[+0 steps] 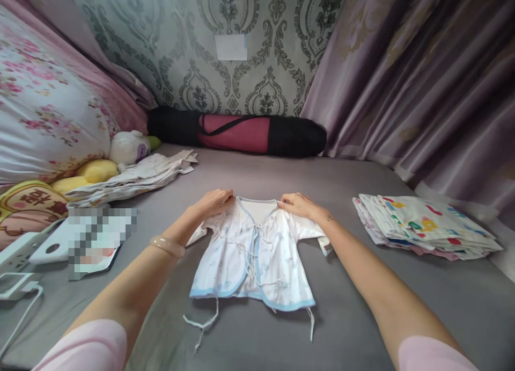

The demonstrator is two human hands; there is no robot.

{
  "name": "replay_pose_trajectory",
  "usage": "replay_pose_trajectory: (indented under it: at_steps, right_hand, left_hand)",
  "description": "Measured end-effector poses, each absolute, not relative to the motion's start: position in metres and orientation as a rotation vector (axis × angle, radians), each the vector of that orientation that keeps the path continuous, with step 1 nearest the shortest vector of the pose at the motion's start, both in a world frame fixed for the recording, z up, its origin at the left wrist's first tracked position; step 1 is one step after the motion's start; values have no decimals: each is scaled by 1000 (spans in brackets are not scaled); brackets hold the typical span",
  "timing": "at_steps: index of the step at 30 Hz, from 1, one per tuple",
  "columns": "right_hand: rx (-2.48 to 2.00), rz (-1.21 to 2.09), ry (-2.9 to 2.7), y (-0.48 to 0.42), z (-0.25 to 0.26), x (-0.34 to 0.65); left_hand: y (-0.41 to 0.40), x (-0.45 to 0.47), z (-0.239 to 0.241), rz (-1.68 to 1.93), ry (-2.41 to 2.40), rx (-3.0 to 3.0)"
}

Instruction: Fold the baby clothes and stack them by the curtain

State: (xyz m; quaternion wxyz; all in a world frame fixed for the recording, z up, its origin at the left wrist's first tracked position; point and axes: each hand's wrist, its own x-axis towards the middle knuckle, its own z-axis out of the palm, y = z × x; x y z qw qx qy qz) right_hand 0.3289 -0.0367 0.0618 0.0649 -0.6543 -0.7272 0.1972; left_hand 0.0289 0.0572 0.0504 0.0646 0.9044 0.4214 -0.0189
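A white baby shirt point(277, 258) with blue trim and tie strings lies spread on the grey sheet, its neckline away from me and its hem toward me. At the shirt's left shoulder, my left hand point(217, 202) has its fingers closed on the fabric. My right hand point(298, 205) pinches the opposite shoulder beside the collar. Both sleeves stick out partly from under my hands and wrists. White strings hang loose past the hem at both sides.
A folded stack of printed cloths point(426, 223) lies at the right. On the left are a crumpled light cloth point(145, 175), plush toys point(129, 147), a power strip point(20, 253) with a cable, and a partly blurred flat object point(102, 242). A black-and-red long bag point(237, 133) rests along the wall.
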Motion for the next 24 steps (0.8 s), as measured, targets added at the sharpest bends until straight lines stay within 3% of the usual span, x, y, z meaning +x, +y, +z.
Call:
replay_pose_trajectory:
  at_steps: [12,24]
  right_hand:
    - [-2150,283,-2227,9,62,339]
    - [-2044,272,-2051,25,34,322]
  left_hand:
    - [105,60,52,-4,1440,2675]
    - [106,80,35,213,1377,2550]
